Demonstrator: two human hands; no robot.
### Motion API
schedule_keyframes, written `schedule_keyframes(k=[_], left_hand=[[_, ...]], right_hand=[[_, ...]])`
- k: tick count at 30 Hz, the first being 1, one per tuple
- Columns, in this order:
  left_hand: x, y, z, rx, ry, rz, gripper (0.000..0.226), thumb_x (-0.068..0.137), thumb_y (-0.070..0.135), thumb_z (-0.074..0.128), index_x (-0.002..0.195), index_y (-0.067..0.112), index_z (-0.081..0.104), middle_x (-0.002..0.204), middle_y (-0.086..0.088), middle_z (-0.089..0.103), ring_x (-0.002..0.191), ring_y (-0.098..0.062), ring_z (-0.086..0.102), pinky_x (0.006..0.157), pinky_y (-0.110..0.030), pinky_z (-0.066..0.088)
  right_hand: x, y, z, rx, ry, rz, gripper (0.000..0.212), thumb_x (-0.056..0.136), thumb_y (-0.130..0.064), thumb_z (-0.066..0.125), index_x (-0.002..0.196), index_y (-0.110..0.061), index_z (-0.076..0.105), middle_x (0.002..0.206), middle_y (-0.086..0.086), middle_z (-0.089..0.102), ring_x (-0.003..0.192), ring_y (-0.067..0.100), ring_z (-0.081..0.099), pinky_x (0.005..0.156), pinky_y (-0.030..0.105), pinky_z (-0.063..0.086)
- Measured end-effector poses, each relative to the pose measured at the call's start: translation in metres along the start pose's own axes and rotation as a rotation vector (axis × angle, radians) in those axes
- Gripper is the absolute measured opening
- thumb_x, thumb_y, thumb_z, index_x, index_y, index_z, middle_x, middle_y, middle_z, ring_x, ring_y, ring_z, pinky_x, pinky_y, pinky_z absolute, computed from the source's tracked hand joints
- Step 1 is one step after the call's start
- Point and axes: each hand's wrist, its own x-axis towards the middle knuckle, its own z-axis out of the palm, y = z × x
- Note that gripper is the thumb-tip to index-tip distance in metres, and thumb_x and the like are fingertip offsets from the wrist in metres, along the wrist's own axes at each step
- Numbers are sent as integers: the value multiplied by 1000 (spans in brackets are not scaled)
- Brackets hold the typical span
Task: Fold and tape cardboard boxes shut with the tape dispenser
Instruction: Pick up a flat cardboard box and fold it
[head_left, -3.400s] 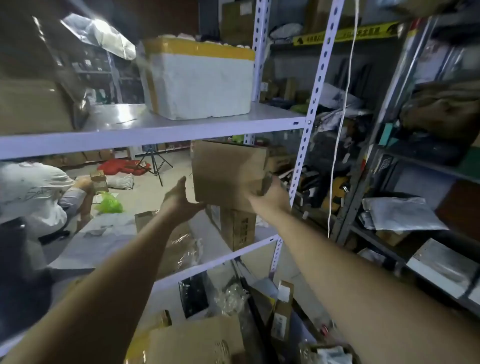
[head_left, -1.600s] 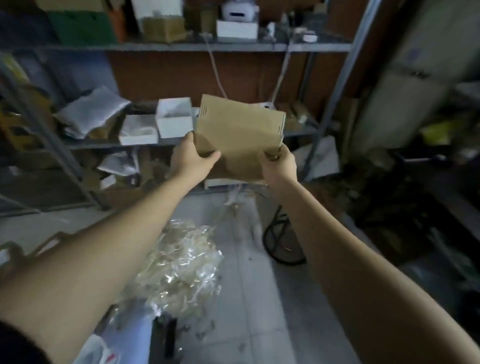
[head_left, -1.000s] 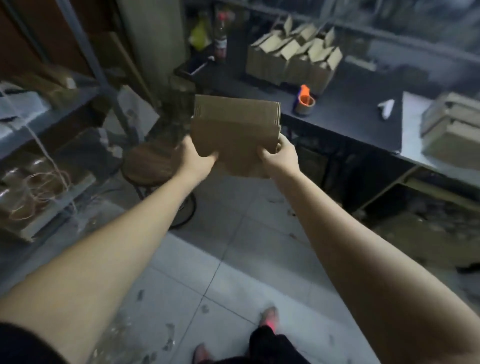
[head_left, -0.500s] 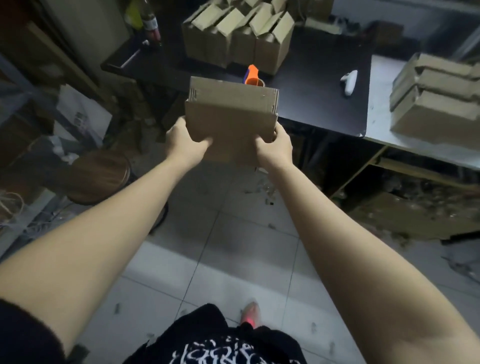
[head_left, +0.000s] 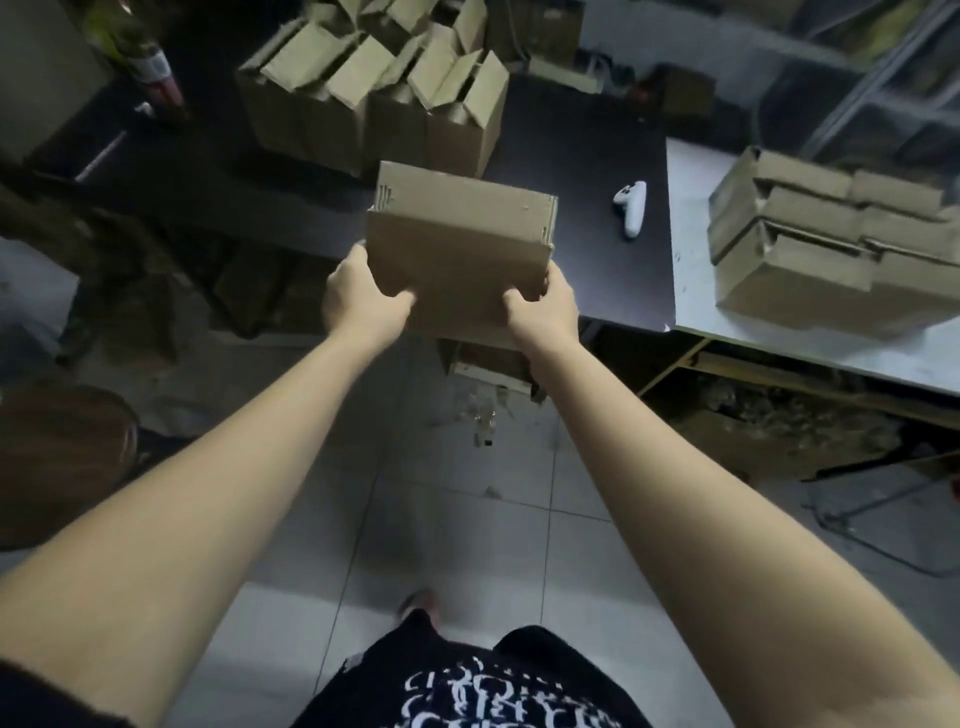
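I hold a stack of flat brown cardboard box blanks (head_left: 460, 244) out in front of me, above the front edge of a black table (head_left: 587, 156). My left hand (head_left: 361, 299) grips the stack's lower left corner, thumb on top. My right hand (head_left: 543, 306) grips its lower right corner the same way. Several folded boxes with open top flaps (head_left: 374, 98) stand at the back of the table. The stack hides the spot where the orange tape dispenser stood.
A white handheld controller (head_left: 631, 208) lies on the black table to the right. Closed cardboard boxes (head_left: 831, 234) are piled on an adjoining grey table (head_left: 691, 291). A bottle (head_left: 156, 78) stands at far left. A brown round stool (head_left: 57, 462) is on the tiled floor at left.
I turned away from the shelves carrying the cardboard stack and walked up to the black table. The stack now covers the orange tape dispenser.
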Motion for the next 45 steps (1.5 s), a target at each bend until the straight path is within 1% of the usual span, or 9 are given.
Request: schedule_keyframes(k=[8,12,17,20,22,27,33,39,45], left_hand=[[69,46,47,27,-28,26,61,86,34,78,138,17,52,132,-6,63,121,-29,61,98,-38,50],[101,73,71,6,-1,27,57,84,37,79,132,18,56,128,-4,65,118,-26,62,97,-37,51],[133,93,81,-13,58,-19,59,78,45,82,127,20,62,123,0,68,113,-19,64,96,-33,53],[149,100,82,-24,151,-31,52,77,43,82,120,20,65,116,3,70,104,-13,64,89,-23,50],[160,103,82,-24,187,-42,50,78,42,81,120,19,64,116,3,69,105,-14,63,90,-25,50],[187,89,73,-16,214,-82,54,78,47,78,122,21,62,119,2,69,112,-18,64,96,-35,53],[226,58,53,-104,250,-124,52,75,50,78,116,21,63,113,2,72,104,-17,68,94,-38,57],[255,14,21,-129,305,-171,45,79,42,80,109,14,62,108,-3,72,100,-24,69,89,-38,56],[277,-20,-9,-152,384,-210,42,78,43,79,105,17,60,104,0,71,97,-22,68,85,-36,56]], right_hand=[[92,-14,-20,20,9,15,51,99,-16,60,148,-26,49,134,-7,63,120,15,60,99,27,50],[147,-17,-30,50,-30,16,51,97,-17,61,146,-27,52,132,-8,66,118,13,62,105,34,52],[206,-34,-43,124,-109,-19,48,93,-18,69,139,-26,60,120,-12,68,108,7,65,98,37,58],[235,-50,-37,159,-159,-54,43,92,-18,69,134,-29,63,107,-20,67,103,2,66,96,35,58],[247,-60,-27,155,-185,-74,41,93,-19,67,133,-30,63,105,-22,67,103,2,65,94,32,57],[267,-75,0,128,-260,-100,47,93,-22,66,138,-33,60,116,-20,68,110,3,63,89,23,51],[281,-105,46,26,-233,-145,56,81,-38,72,136,-37,62,123,-17,70,115,4,64,98,37,56],[276,-139,102,-74,-272,-167,58,78,-44,71,135,-40,61,125,-16,70,114,6,65,99,38,55],[276,-156,162,-105,-335,-202,69,72,-51,67,139,-40,58,128,-15,69,116,7,65,98,40,56]])
